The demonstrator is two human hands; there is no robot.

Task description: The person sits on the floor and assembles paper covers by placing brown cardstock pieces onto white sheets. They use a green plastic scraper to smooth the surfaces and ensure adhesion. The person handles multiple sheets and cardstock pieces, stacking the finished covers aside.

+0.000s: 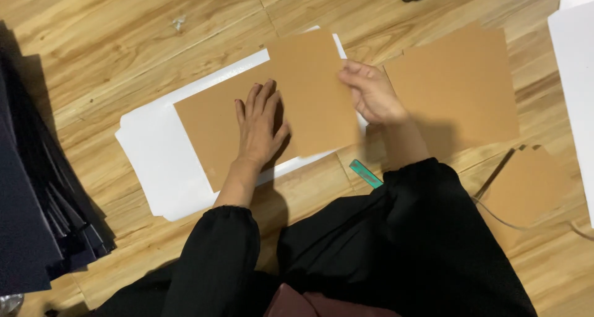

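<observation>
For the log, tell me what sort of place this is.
Probably an informal craft or packaging workspace on a wooden floor: brown card sheets, white sheets and a stack of dark sheets lie spread out.

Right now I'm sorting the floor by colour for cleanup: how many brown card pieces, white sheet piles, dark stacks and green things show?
Brown card pieces: 4 (one under the left hand, one held by the right hand, two to the right)
White sheet piles: 2
Dark sheet stacks: 1
Green strips: 1
Total: 8
</observation>
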